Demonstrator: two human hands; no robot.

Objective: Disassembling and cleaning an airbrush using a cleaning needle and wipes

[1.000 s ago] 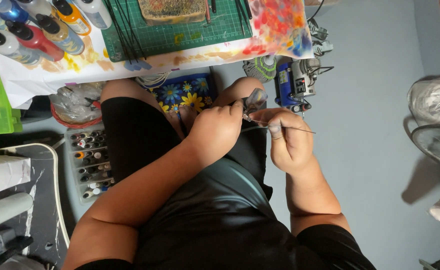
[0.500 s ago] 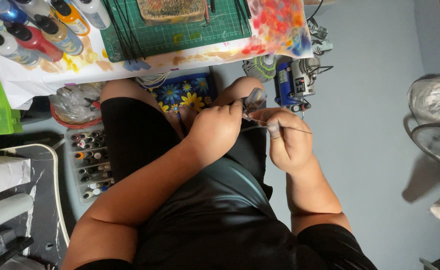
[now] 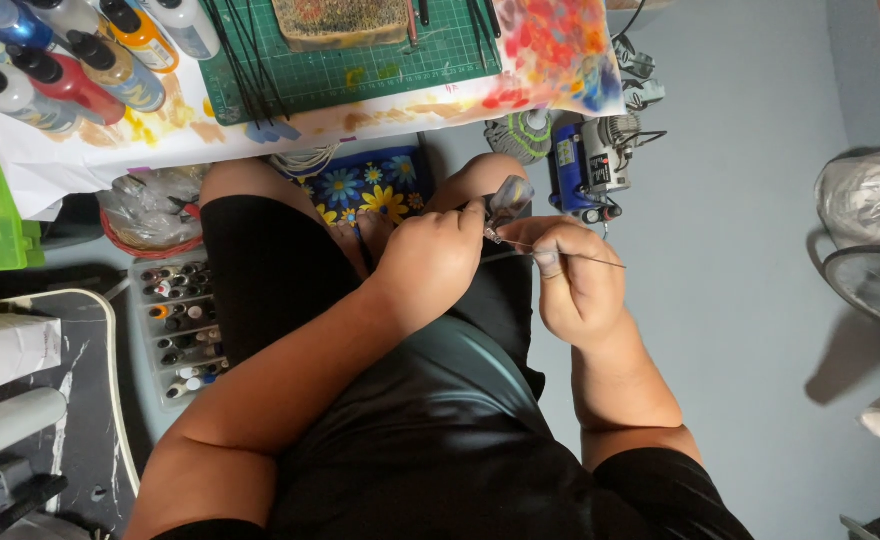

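Nearby | blue compressor (image 3: 582,165) | paint tray (image 3: 182,325) | cutting mat (image 3: 355,60)

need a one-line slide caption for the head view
Seated person's left hand holds a small clear-cupped tool while right hand pinches a thin needle beside it, over their lap.

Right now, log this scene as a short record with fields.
left hand: left hand grips a small shiny tool above the lap
right hand: right hand pinches a thin needle that points into the tool
table: green cutting mat, paint bottles
floor, left: tray of small jars
floor, ahead: blue compressor
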